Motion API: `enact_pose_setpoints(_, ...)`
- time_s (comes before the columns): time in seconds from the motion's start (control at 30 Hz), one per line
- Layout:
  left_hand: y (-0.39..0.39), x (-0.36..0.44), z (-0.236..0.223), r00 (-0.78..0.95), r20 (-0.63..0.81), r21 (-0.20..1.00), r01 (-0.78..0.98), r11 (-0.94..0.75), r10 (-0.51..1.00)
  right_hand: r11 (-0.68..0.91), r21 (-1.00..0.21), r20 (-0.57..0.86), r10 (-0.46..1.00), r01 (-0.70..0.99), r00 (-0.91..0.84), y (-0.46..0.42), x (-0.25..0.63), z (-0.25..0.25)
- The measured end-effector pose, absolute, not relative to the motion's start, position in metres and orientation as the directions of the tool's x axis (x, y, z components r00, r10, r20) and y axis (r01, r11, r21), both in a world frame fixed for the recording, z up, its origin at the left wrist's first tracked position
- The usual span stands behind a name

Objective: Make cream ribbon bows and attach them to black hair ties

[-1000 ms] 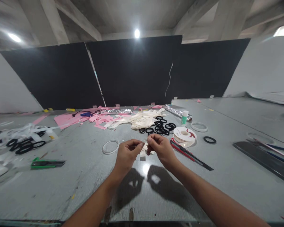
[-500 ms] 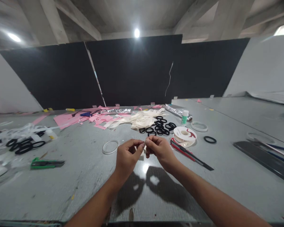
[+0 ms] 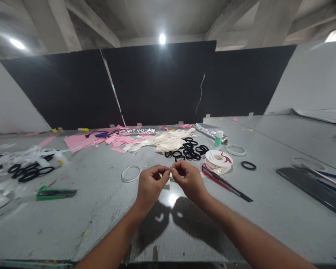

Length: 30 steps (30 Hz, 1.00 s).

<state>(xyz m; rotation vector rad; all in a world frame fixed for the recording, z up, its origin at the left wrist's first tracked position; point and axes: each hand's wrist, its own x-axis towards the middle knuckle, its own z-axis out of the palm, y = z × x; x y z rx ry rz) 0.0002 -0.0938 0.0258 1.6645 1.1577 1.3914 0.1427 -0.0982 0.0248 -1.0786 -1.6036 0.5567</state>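
Note:
My left hand (image 3: pixel 153 182) and my right hand (image 3: pixel 189 179) meet fingertip to fingertip above the middle of the table. Both are closed in a pinch. A short piece of cream ribbon (image 3: pixel 168 182) shows just below and between the fingertips; most of it is hidden by the fingers. Right of my right hand stands a white ribbon spool (image 3: pixel 218 158), with a red and black utility knife (image 3: pixel 222 182) lying in front of it. To the left of my left hand lies a clear ring (image 3: pixel 130 174).
Behind my hands are several black rings (image 3: pixel 189 149), a heap of cream ribbon strips (image 3: pixel 168 141) and pink sheets (image 3: pixel 81 141). A glue stick (image 3: pixel 218 139) stands upright at the right. A green cutter (image 3: pixel 56 193) lies at the left, and a dark flat tool (image 3: pixel 305 186) far right.
The fingers of my right hand have shifted slightly and curl closer to my left fingertips. The things on the table have not moved.

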Motion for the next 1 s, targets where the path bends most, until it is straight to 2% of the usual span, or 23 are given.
enact_pose_setpoints(0.07, -0.093, 0.000, 0.026, 0.037, 0.363, 0.910, 0.202, -0.362, 0.931, 0.494, -0.772, 0.530, 0.848, 0.400, -0.023, -0.098, 0.143, 0.025)
enact_pose_setpoints(0.17, -0.093, 0.000, 0.026, 0.045, 0.336, 0.923, 0.183, -0.339, 0.941, 0.484, -0.791, 0.513, 0.858, 0.375, -0.025, -0.097, 0.142, 0.024)
enact_pose_setpoints(0.33, -0.095, 0.001, 0.028, 0.060, 0.318, 0.935, 0.147, -0.324, 0.946, 0.391, -0.914, 0.388, 0.920, 0.107, -0.055, -0.094, 0.138, 0.022)
enact_pose_setpoints(0.43, -0.097, 0.002, 0.030, 0.059, 0.318, 0.935, 0.144, -0.324, 0.946, 0.355, -0.935, 0.356, 0.932, -0.017, -0.067, -0.093, 0.137, 0.020)
enact_pose_setpoints(0.6, -0.096, 0.000, 0.031, 0.033, 0.318, 0.934, 0.159, -0.319, 0.947, 0.352, -0.929, 0.360, 0.931, -0.110, -0.064, -0.090, 0.136, 0.019)
enact_pose_setpoints(0.7, -0.095, -0.002, 0.031, 0.020, 0.321, 0.934, 0.157, -0.320, 0.947, 0.362, -0.926, 0.368, 0.929, -0.108, -0.034, -0.088, 0.140, 0.022)
enact_pose_setpoints(0.77, -0.095, -0.002, 0.031, 0.020, 0.318, 0.937, 0.142, -0.318, 0.948, 0.393, -0.919, 0.393, 0.919, -0.018, 0.002, -0.085, 0.147, 0.024)
enact_pose_setpoints(0.83, -0.095, -0.002, 0.031, 0.020, 0.317, 0.941, 0.121, -0.317, 0.948, 0.450, -0.869, 0.466, 0.884, 0.203, 0.036, -0.078, 0.158, 0.024)
enact_pose_setpoints(0.9, -0.095, -0.001, 0.030, 0.026, 0.306, 0.948, 0.086, -0.307, 0.952, 0.467, -0.711, 0.545, 0.839, 0.527, -0.008, -0.066, 0.172, 0.019)
enact_pose_setpoints(0.93, -0.095, -0.001, 0.030, 0.030, 0.296, 0.952, 0.064, -0.298, 0.955, 0.431, -0.615, 0.533, 0.845, 0.660, -0.054, -0.060, 0.179, 0.016)
enact_pose_setpoints(1.0, -0.095, -0.001, 0.029, 0.043, 0.271, 0.962, 0.022, -0.272, 0.962, 0.328, -0.455, 0.394, 0.908, 0.828, -0.144, -0.048, 0.189, 0.007)
